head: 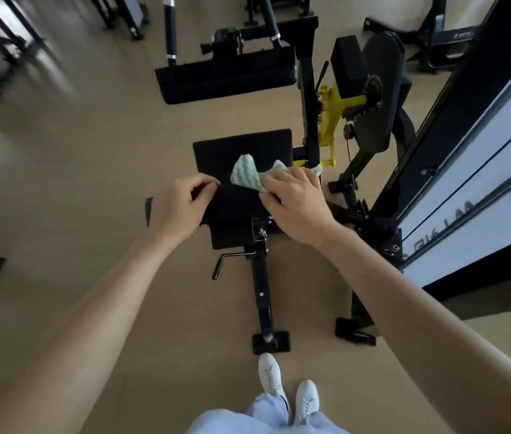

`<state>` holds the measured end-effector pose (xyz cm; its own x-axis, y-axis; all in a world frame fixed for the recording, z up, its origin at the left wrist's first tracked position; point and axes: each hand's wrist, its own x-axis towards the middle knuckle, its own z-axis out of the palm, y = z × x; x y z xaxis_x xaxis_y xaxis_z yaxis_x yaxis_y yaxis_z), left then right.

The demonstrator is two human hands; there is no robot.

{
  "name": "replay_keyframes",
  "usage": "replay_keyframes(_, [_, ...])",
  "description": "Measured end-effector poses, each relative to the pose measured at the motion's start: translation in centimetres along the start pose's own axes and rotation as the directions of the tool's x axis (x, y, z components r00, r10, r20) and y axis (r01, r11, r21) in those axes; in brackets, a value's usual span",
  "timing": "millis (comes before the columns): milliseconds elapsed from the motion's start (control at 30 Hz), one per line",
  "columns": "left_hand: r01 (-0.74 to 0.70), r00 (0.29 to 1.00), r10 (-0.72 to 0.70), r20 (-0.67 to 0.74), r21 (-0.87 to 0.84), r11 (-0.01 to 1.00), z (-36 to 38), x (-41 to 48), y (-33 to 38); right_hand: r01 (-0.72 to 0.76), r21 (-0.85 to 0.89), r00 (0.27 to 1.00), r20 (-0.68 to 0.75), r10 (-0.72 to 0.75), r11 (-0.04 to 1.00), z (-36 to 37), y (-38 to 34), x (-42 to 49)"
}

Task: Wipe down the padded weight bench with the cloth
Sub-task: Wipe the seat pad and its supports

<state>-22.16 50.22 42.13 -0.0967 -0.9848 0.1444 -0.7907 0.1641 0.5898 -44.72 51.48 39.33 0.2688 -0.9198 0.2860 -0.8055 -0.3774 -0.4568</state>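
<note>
The black padded weight bench (241, 158) stands on the tan floor (91, 183), directly ahead of the person and below both outstretched arms. Its surface is matte black and appears as two cushioned sections, a farther square pad and a nearer pad, with a seam running across between them. A black steel support beam (262, 286) extends from beneath the nearer pad toward the person and ends in a flat foot plate near two white shoes (288, 393).

The green-and-white zigzag-patterned cloth (246, 175) lies crumpled on the pad at the seam, toward the right side of the bench. The right hand (294, 202) is palm down with the wrist slightly raised; its grip is closed over the near end of the cloth, pressing it to the pad, while the far end of the cloth stands free and bunched.

The left hand (182, 205) rests at the left edge of the nearer pad. Its fingers are curled, with the thumb and fingertips pinched at the pad's edge — no separate object is held.

To the right of the bench stands a black exercise machine with yellow adjustment brackets (332, 120). Beyond the bench sits another long black pad (226, 78).
</note>
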Motion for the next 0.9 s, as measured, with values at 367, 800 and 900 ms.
replay_keyframes(367, [0.034, 0.996, -0.040, -0.082, -0.081, 0.996, -1.6, -2.1, -2.9, -0.167, 0.113, 0.967, -0.176, 0.185, 0.980, -1.7, 1.5, 0.6])
replay_keyframes(800, [-0.068, 0.843, 0.370, 0.390, -0.605, 0.794, -5.4, 7.1, -12.0, -0.166, 0.135, 0.969, 0.206, 0.136, 0.977, 4.7, -12.7, 7.4])
replay_keyframes(900, [0.013, 0.808, 0.408, 0.426, -0.704, 0.710, -5.8, 9.3, -13.5, -0.200, 0.326, 0.980, 0.078, 0.184, 0.924, 4.7, -13.9, 8.4])
